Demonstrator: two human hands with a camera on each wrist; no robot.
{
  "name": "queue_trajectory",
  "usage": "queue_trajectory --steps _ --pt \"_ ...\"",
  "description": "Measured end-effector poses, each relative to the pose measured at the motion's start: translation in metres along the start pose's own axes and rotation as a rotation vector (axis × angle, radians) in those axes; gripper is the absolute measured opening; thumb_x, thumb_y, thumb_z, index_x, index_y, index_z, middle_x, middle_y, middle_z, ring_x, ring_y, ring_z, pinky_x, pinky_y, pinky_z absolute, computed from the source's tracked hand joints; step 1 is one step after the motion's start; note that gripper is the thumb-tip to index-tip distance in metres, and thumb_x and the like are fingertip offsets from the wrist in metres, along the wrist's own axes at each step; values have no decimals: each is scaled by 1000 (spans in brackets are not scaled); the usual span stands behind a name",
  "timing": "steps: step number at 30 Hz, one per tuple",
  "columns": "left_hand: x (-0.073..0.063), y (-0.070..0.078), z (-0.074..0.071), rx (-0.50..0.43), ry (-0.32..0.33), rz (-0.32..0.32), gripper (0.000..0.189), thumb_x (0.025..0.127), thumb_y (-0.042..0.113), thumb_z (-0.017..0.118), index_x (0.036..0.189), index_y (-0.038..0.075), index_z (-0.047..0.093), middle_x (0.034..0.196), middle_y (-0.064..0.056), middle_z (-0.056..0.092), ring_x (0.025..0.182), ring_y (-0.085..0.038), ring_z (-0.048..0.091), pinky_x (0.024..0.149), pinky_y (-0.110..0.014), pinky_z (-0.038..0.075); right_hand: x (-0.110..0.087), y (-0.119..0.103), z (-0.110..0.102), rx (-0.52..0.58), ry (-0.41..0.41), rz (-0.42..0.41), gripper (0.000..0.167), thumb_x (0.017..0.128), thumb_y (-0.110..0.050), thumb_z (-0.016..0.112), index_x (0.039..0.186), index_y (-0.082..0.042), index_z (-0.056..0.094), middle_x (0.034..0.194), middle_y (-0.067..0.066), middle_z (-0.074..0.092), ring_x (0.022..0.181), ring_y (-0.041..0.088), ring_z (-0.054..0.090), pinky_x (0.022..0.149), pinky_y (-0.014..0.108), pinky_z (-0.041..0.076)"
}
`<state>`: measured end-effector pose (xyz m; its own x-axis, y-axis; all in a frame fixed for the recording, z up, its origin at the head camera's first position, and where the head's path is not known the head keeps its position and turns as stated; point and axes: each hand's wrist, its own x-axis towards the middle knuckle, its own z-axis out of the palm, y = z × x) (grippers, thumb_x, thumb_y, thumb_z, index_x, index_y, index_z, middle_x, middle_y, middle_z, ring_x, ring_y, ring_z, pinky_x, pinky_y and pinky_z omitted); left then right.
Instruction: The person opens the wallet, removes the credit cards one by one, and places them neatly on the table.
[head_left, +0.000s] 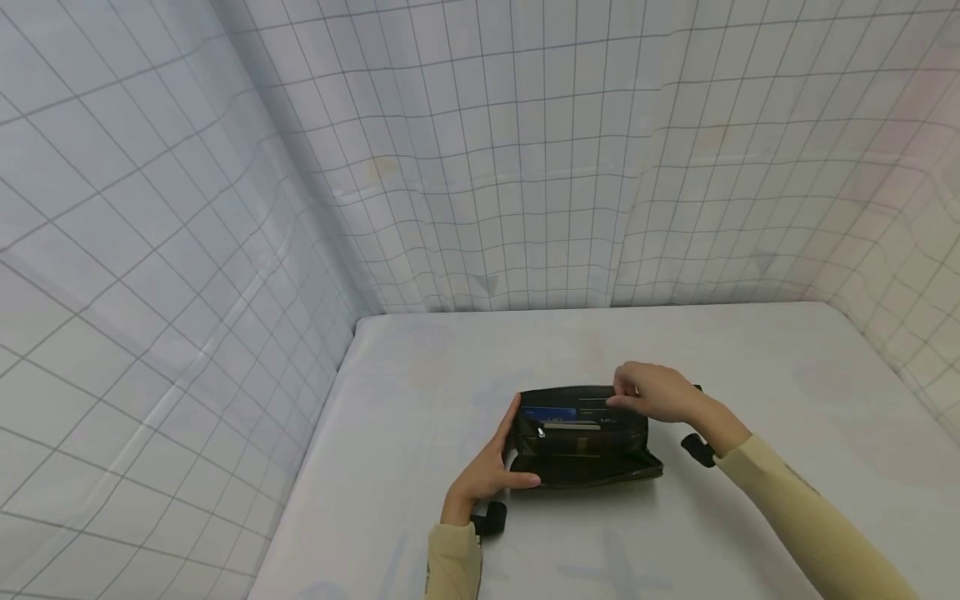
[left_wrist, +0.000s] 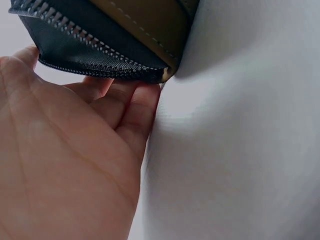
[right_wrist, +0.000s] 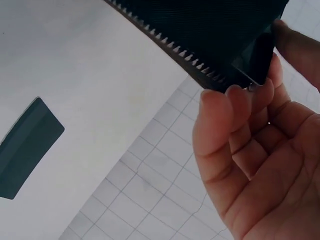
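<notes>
Left hand is gripping, right hand pinching, a wallet showing cards; gridded curtains are hanging around the worktop.

Head view: bright, diffuse, even; cool-tinted across the left grid curtain, warmer at far right; stretched wide-angle toward margins. Softly shadowed on the desk under the black wallet and beside the right sleeve; illegible print on the blue card. Left wrist view: pale glare beside the left hand; dim at lower right. Right wrist view: duller; nearly black, short of detail on the wallet.
</notes>
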<state>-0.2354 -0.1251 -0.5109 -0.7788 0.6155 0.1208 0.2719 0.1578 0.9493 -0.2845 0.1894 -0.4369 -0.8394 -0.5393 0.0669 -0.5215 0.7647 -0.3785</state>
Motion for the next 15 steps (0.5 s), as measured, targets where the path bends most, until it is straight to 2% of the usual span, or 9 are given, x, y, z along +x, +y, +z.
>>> queue_trajectory --steps 8,15 --pt "1 -2 0 5 1 6 116 78 34 80 153 22 -8 157 0 -10 141 -22 -4 109 -55 11 -2 3 4 19 35 48 35 73 -35 83 76 -18 53 71 -7 47 63 12 43 56 31 37" --pt "1 -1 0 9 0 -3 116 78 34 79 153 22 -8 157 -1 -9 141 -22 -4 109 -55 11 -2 7 7 35 75 31 32 75 -30 81 73 -18 52 67 -7 45 60 11 41 54 30 35"
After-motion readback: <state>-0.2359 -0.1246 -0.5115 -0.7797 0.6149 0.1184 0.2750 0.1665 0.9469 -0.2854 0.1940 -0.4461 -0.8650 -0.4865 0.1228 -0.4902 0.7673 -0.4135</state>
